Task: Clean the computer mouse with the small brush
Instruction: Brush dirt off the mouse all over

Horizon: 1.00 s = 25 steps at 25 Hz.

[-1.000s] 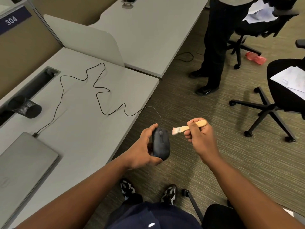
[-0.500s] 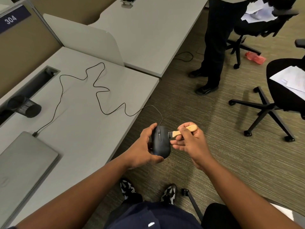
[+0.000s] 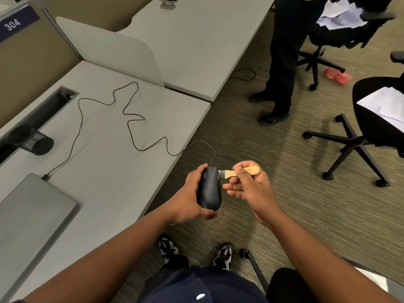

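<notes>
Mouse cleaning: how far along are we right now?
Done: the mouse is off the desk, held in the left hand; the right hand holds the brush. In hand: the bristles touch the mouse's front right edge. Left: the rest of its top and sides, probably; how clean any part is cannot be told. Its cable is still plugged into the laptop.

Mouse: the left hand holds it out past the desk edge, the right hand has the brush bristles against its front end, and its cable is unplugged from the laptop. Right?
Not quite. In the head view the cable runs across the desk and is plugged into the laptop. The rest holds: the left hand holds the mouse past the desk edge, and the right hand has the brush bristles against its front end.
</notes>
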Motion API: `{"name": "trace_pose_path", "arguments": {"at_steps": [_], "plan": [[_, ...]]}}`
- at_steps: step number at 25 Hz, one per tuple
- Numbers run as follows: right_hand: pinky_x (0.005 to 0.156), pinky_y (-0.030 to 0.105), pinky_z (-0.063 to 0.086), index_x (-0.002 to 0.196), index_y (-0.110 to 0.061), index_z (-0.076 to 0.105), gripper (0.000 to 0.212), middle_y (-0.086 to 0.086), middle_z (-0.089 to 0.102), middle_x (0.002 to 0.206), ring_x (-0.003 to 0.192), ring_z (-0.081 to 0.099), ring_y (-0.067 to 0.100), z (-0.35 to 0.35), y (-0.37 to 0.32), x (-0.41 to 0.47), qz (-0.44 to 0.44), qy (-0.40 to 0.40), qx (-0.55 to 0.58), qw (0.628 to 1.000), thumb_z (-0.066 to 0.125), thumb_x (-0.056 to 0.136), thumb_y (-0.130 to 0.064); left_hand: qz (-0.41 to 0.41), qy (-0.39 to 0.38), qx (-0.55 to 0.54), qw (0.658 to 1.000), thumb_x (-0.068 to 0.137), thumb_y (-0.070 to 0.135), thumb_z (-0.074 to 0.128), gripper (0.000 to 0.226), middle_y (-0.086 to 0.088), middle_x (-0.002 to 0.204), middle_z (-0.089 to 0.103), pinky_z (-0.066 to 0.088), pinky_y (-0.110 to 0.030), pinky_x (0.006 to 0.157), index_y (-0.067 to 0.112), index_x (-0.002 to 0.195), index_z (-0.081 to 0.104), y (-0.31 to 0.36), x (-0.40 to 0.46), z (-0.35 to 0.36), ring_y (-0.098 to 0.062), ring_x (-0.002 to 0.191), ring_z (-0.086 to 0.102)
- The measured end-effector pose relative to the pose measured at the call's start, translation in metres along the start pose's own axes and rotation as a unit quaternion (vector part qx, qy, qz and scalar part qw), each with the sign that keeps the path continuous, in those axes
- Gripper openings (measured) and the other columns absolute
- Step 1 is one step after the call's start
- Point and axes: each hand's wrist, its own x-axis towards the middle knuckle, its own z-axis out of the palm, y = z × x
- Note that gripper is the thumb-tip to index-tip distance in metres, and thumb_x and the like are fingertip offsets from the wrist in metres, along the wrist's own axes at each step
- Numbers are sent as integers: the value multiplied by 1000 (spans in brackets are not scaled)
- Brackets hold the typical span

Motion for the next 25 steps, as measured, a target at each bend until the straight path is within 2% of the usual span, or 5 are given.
{"name": "trace_pose_path", "arguments": {"at_steps": [7, 10, 15, 19, 25], "plan": [[57, 22, 53, 96, -25, 73, 16, 3, 76, 76, 66, 67, 12, -6, -15, 2, -122, 31, -28, 992, 60, 97, -35, 12, 19, -10, 1000, 66, 23, 98, 137, 12, 164, 21, 52, -31, 114, 32, 170, 10, 1, -1, 0, -12, 146, 41], [59, 25, 53, 101, -19, 73, 14, 5, 77, 78, 67, 68, 12, -9, -17, 4, -107, 4, -63, 992, 60, 104, -25, 8, 17, -36, 999, 65, 17, 98, 135, 7, 163, 29, 60, -34, 105, 34, 169, 14, 2, -1, -3, -16, 140, 50], [54, 23, 52, 82, -14, 75, 20, 8, 72, 64, 56, 64, 13, -16, -25, 4, -90, -47, -59, 993, 59, 94, -17, 4, 15, -49, 999, 72, 6, 98, 131, 4, 166, 30, 59, -41, 108, 33, 170, 15, -1, -2, -6, -22, 141, 52], [62, 25, 57, 100, -16, 74, 15, 6, 77, 78, 70, 70, 15, -16, -24, 6, -116, -49, -51, 991, 59, 105, -17, 2, -1, -74, 997, 72, 4, 97, 132, 3, 165, 33, 62, -33, 98, 34, 170, 13, -1, 1, -7, -23, 138, 57], [54, 25, 51, 81, -15, 76, 21, 10, 72, 65, 59, 64, 17, -20, -27, 7, -79, -92, -92, 988, 58, 89, -22, -6, 2, -73, 997, 67, 17, 99, 137, 6, 171, 28, 55, -46, 113, 36, 171, 12, -3, 2, -11, -22, 145, 52]]}}
